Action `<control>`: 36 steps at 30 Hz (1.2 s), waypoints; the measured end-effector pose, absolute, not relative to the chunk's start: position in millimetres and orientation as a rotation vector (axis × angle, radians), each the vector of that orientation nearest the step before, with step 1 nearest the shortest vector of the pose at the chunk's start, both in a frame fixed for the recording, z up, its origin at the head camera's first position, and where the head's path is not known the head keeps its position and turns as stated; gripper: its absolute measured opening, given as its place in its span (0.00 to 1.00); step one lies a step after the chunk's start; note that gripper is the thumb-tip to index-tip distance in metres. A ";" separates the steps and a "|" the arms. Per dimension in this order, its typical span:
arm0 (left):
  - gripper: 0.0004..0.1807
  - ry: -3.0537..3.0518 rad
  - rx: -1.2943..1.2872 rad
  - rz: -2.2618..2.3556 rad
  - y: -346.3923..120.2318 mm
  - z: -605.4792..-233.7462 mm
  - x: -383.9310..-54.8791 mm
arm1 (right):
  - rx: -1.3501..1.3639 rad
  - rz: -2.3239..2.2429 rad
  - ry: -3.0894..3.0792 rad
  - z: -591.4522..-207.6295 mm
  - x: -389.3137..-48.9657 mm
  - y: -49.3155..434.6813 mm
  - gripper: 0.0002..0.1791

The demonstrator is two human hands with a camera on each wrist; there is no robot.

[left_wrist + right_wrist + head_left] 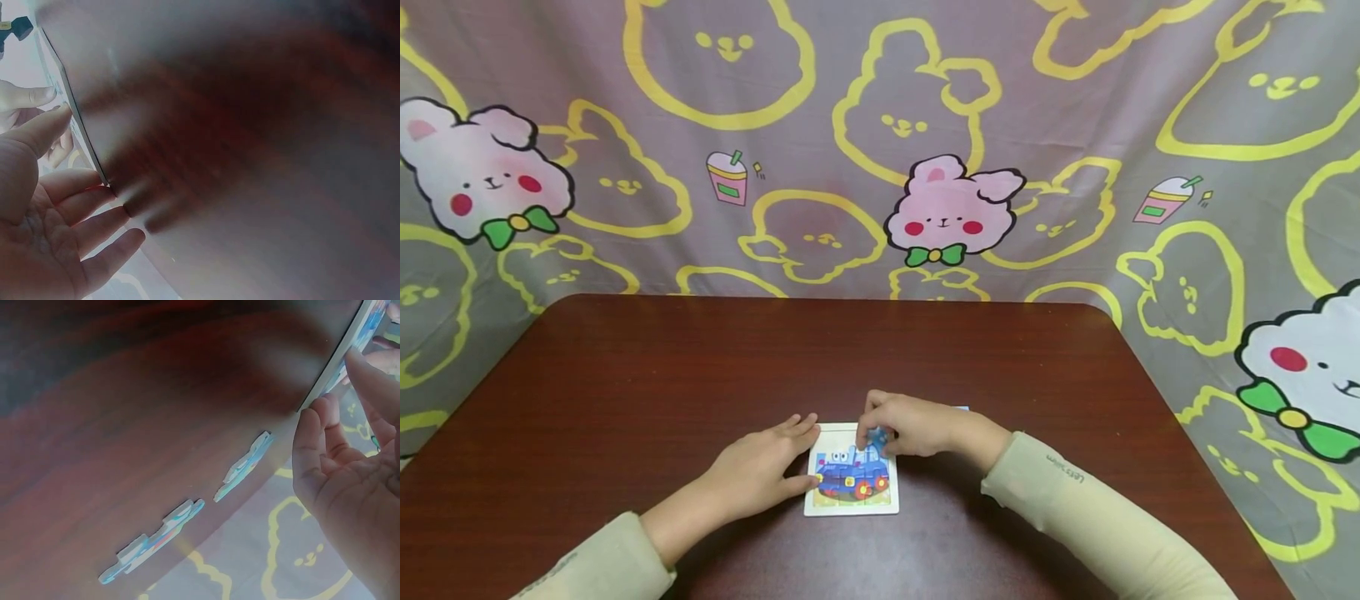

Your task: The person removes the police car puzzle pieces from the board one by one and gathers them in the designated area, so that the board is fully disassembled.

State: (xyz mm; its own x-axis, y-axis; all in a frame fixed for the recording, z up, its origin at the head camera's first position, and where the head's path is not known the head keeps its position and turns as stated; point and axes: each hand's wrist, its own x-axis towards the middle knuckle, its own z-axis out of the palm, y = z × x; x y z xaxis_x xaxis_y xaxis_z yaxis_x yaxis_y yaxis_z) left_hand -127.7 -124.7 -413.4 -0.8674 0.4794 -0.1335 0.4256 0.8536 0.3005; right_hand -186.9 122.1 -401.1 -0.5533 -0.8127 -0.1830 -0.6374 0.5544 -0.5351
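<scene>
Framed vehicle jigsaw (850, 483), on the table (700, 358). Left hand (763, 468): fingers extended, against its left edge. Right hand (917, 425): pinching a blue puzzle piece (878, 437), upper right. Hazard, I'd judge: misaligned pressing, dislodging neighbours.

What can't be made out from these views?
Head: the puzzle board's upper right part, covered by the right grip; whether that grip pinches a piece is also hidden.
Head: the loose pieces, mostly hidden by the right arm.
Right wrist: the loose pieces' full pictures, seen nearly edge-on; part of the board, cut off by the top edge.
Left wrist: the board's picture, too slanted and washed out.
</scene>
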 end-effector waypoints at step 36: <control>0.39 2.831 0.737 0.405 -127.1 -413.3 -126.2 | -1.099 -0.646 2.391 -403.5 -187.9 123.2 0.20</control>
